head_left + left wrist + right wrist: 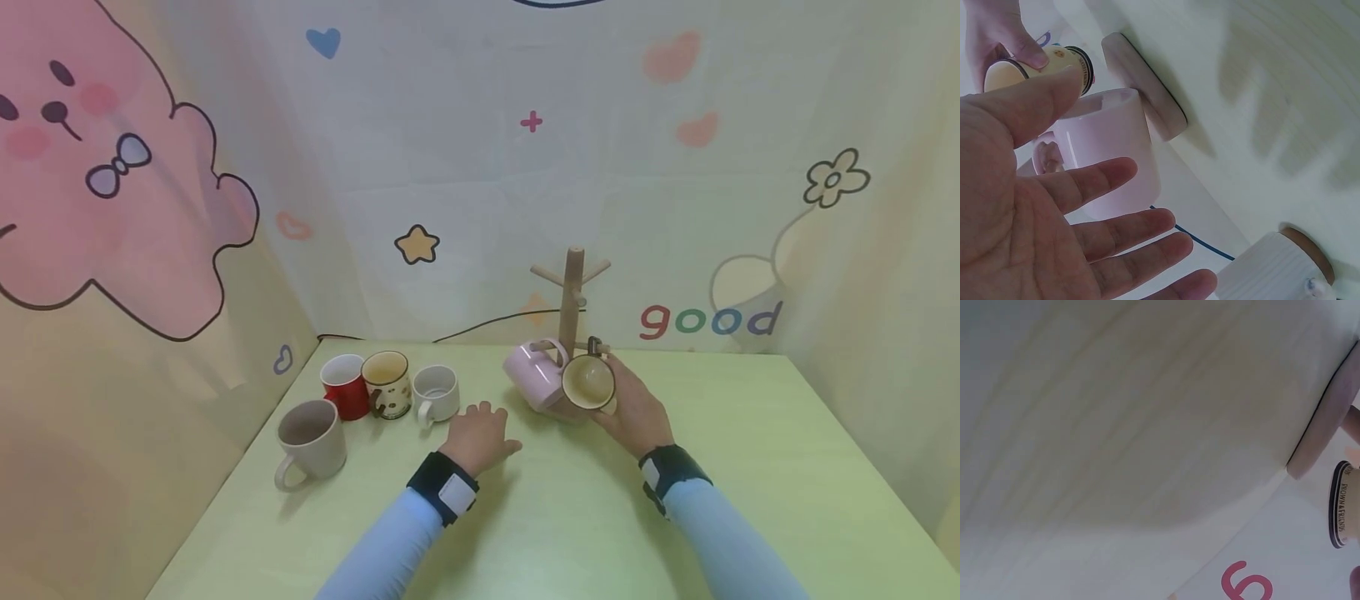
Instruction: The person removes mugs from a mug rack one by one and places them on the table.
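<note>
My right hand [636, 407] grips a small cream mug [588, 382] by its side, its dark-rimmed mouth facing the head camera and its dark handle up against a lower peg of the wooden mug rack [572, 300]. Whether the handle is over the peg I cannot tell. A pink mug [534, 375] hangs tilted by its handle on the rack's left lower peg. My left hand [477, 437] is over the table with fingers spread, holding nothing; in the left wrist view the palm shows in front of the pink mug [1113, 144]. Only the held mug's base [1339, 506] and bits of fingers show in the right wrist view.
Left on the table [555, 517] stand a red mug [349, 393], a cream patterned mug [390, 390], a white mug [438, 392] near my left hand, and a larger beige mug [318, 442] in front. A printed cloth wall [465, 200] rises behind the rack.
</note>
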`<action>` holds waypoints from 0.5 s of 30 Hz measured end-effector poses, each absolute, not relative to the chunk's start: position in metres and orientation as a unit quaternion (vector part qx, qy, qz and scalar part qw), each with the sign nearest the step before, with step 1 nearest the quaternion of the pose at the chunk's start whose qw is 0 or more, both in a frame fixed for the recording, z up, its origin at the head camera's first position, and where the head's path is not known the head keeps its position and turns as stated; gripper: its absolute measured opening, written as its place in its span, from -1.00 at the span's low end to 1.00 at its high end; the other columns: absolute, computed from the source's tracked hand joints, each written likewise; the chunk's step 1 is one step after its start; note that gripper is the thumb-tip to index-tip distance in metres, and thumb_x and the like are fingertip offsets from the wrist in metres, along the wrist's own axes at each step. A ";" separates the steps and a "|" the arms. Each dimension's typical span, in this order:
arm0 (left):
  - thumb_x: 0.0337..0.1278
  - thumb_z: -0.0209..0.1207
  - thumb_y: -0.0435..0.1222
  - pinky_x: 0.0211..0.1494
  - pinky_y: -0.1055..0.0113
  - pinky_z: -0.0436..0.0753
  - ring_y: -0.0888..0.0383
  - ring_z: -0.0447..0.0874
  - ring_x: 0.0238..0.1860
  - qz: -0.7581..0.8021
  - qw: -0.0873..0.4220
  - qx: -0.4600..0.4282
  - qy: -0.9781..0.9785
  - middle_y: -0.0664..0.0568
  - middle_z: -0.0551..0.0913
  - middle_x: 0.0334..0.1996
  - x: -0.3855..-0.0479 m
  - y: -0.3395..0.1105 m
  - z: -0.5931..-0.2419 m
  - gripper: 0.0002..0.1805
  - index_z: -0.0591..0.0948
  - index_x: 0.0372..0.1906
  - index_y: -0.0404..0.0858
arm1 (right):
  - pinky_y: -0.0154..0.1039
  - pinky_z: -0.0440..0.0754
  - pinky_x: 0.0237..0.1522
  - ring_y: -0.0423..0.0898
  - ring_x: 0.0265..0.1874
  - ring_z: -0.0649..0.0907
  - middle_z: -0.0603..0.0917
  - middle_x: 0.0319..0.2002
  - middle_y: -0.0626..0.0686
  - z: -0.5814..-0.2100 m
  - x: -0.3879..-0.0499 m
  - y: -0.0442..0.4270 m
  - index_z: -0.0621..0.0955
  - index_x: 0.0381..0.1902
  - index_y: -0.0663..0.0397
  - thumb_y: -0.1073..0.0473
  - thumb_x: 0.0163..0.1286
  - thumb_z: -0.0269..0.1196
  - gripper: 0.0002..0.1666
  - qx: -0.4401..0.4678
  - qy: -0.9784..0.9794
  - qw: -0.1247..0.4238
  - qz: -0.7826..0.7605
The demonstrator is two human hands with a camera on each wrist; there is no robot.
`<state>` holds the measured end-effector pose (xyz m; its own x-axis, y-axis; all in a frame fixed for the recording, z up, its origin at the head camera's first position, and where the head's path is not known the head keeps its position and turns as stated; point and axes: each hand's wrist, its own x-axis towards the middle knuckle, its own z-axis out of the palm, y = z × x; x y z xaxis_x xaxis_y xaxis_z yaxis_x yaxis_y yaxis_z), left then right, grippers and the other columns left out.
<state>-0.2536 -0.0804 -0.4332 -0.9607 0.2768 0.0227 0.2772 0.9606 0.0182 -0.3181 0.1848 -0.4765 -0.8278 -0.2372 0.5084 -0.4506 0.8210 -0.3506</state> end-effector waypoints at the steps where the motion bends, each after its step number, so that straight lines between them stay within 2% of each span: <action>1: 0.20 0.23 0.17 -0.20 0.05 0.63 -0.08 0.60 -0.12 -0.012 0.011 -0.140 -0.990 -0.14 0.59 -0.14 -0.253 -0.080 -0.433 -0.41 0.61 0.06 -0.23 | 0.24 0.40 0.21 0.29 0.30 0.42 0.39 0.35 0.34 -0.476 -0.317 0.185 0.17 0.45 0.25 0.06 0.01 0.60 0.19 0.182 -0.926 0.228 0.240; 8: 0.22 0.21 0.17 -0.15 0.03 0.64 -0.10 0.61 -0.07 -0.020 0.006 -0.141 -0.990 -0.16 0.60 -0.08 -0.251 -0.080 -0.431 -0.39 0.59 0.12 -0.24 | 0.26 0.43 0.19 0.29 0.23 0.48 0.47 0.25 0.35 -0.475 -0.311 0.189 0.26 0.39 0.28 0.09 -0.02 0.61 0.12 0.170 -0.911 0.263 0.268; 15: 0.23 0.22 0.14 -0.16 0.02 0.64 -0.12 0.63 -0.11 -0.035 -0.002 -0.145 -0.989 -0.16 0.62 -0.11 -0.247 -0.081 -0.426 -0.42 0.61 0.07 -0.25 | 0.28 0.46 0.15 0.30 0.17 0.53 0.51 0.19 0.37 -0.473 -0.300 0.192 0.29 0.35 0.30 0.07 0.00 0.60 0.07 0.133 -0.893 0.299 0.309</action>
<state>-0.2475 -0.0812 -0.4260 -0.9578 0.2873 0.0055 0.2870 0.9554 0.0694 -0.2997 0.1919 -0.4732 -0.7866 -0.0523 0.6152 -0.4212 0.7741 -0.4727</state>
